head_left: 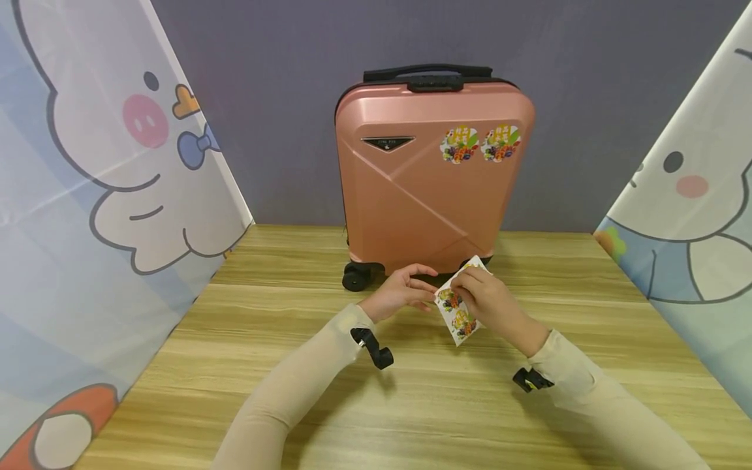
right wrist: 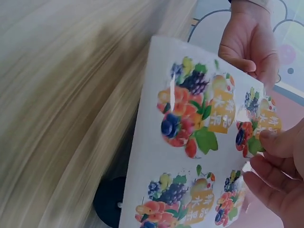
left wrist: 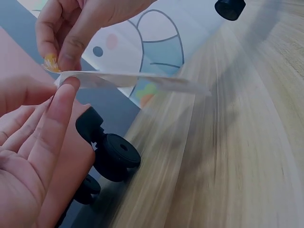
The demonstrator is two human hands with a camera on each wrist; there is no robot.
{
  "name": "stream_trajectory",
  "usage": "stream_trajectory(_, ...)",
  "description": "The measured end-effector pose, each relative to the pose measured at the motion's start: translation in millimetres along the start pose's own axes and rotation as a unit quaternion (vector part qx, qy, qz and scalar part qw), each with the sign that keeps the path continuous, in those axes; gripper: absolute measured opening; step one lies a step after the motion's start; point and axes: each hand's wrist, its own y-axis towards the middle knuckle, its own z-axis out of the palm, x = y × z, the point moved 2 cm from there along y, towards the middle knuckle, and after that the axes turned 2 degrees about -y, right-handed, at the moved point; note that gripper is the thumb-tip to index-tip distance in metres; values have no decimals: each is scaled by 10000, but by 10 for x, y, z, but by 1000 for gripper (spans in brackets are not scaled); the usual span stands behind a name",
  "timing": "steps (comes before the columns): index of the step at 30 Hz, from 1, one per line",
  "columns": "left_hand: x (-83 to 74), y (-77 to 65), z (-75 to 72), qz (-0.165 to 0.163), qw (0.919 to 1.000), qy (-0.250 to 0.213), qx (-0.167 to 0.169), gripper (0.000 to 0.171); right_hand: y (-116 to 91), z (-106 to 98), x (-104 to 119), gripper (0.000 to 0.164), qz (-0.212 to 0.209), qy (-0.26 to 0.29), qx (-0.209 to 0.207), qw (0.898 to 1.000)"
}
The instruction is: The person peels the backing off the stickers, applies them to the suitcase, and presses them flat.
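My left hand [head_left: 401,292] pinches the edge of a white sticker sheet [right wrist: 152,142] between thumb and finger, seen edge-on in the left wrist view. The sheet carries several round fruit stickers with yellow label patches. My right hand [head_left: 493,301] holds the edge of one fruit sticker [left wrist: 51,62] between thumb and fingertip, its rim raised off the sheet in the left wrist view. Behind the hands stands a pink suitcase [head_left: 423,196], upright on its wheels. Two fruit stickers [head_left: 460,144] sit side by side on its upper right front.
The suitcase stands on a wood-grain table [head_left: 282,398] against a grey back panel [head_left: 264,117]. Cartoon-printed sheets [head_left: 70,261] rise at both sides. A black wheel [head_left: 355,277] is near my left hand. Black camera straps [head_left: 373,349] are on both sleeved wrists.
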Motion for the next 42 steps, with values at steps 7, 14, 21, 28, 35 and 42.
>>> stream_trajectory(7,38,-8,-35,-109,9998,63,-183,51,10,-27,9,30,186,109,216,9995)
stream_trajectory(14,56,-1,-50,-124,9997,123,-196,53,15,-81,-36,28,573,565,425,9959)
stream_trajectory(21,92,3,-59,-178,9996,163,-119,55,42,-122,-48,27,934,926,657,9891)
stream_trajectory(28,153,-1,-84,-284,9991,241,-221,56,45,-153,-48,27,1246,1070,618,9845)
stream_trajectory(35,198,-25,-66,-346,9982,419,-257,51,69,-210,-49,24,1888,1319,778,9700)
stream_trajectory(42,295,-35,-108,-722,9955,552,-266,50,66,-214,-91,13,2923,1639,1385,9319)
